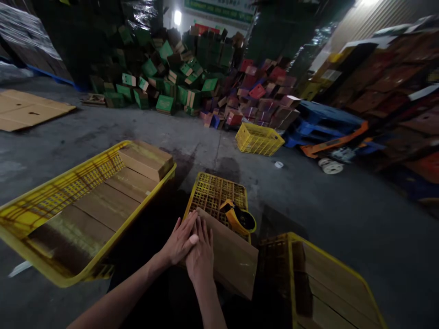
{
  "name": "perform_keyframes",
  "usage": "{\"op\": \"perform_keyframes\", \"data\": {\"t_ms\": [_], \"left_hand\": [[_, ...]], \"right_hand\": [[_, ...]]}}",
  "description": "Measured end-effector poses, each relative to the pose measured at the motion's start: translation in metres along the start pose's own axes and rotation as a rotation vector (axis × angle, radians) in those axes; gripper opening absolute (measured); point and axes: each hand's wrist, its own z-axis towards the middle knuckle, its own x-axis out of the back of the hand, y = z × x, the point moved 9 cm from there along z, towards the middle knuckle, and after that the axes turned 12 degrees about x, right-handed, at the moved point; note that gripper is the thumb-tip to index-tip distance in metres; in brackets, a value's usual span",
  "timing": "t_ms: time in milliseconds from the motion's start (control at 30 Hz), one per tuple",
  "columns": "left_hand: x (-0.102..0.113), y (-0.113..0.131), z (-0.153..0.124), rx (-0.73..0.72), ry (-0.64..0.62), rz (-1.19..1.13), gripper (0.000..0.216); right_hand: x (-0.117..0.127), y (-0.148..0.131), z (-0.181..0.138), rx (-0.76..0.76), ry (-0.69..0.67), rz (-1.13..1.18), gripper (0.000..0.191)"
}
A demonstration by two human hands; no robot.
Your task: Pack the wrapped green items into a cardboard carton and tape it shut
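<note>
A brown cardboard box (233, 256) rests tilted on an upturned yellow crate (216, 187) in front of me. My left hand (180, 242) lies flat at the box's left end, its fingers stretched out and touching my right hand. Beside it, my right hand (201, 253) presses on the same end with straight fingers. Neither hand is wrapped round anything. Just beyond the box, a yellow and black tape dispenser (238, 217) sits on the crate.
To the left stands a large yellow basket (58, 269) holding several cardboard boxes (109, 201). Another yellow crate (291, 256) with boxes is at right. Farther off are a yellow crate (259, 139), a pallet jack (336, 141), blue pallets (322, 119) and heaped green boxes (166, 104).
</note>
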Motion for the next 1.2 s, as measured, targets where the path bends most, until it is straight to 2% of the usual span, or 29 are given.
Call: {"op": "perform_keyframes", "data": {"t_ms": [167, 267, 400, 533, 633, 800, 900, 1033, 1200], "left_hand": [[-0.001, 0.009, -0.001, 0.001, 0.084, 0.23, 0.076], [-0.001, 0.015, -0.002, -0.01, 0.13, 0.356, 0.076], [0.004, 0.025, -0.003, -0.058, 0.21, 0.476, 0.072], [0.001, 0.042, -0.007, -0.139, 0.258, 0.526, 0.073], [-0.019, 0.065, -0.015, -0.258, 0.231, 0.5, 0.079], [-0.069, 0.104, -0.031, -0.418, 0.155, 0.435, 0.086], [-0.082, 0.115, -0.036, -0.449, 0.1, 0.417, 0.085], [-0.066, 0.1, -0.03, -0.394, 0.054, 0.451, 0.073], [-0.017, 0.058, -0.019, -0.274, 0.189, 0.499, 0.072]], "right_hand": [[0.017, 0.023, -0.042, -0.013, 0.032, -0.07, 0.053], [0.03, 0.055, -0.082, -0.073, 0.094, -0.143, 0.059], [0.044, 0.105, -0.132, -0.233, 0.209, -0.207, 0.068], [0.04, 0.126, -0.151, -0.225, 0.289, -0.137, 0.071], [0.032, 0.127, -0.15, -0.136, 0.362, -0.109, 0.069], [0.027, 0.118, -0.153, 0.009, 0.422, -0.142, 0.058], [0.032, 0.116, -0.158, -0.073, 0.379, -0.127, 0.062], [0.036, 0.115, -0.16, -0.261, 0.264, -0.074, 0.069], [0.039, 0.112, -0.159, -0.308, 0.244, -0.032, 0.068]]}}
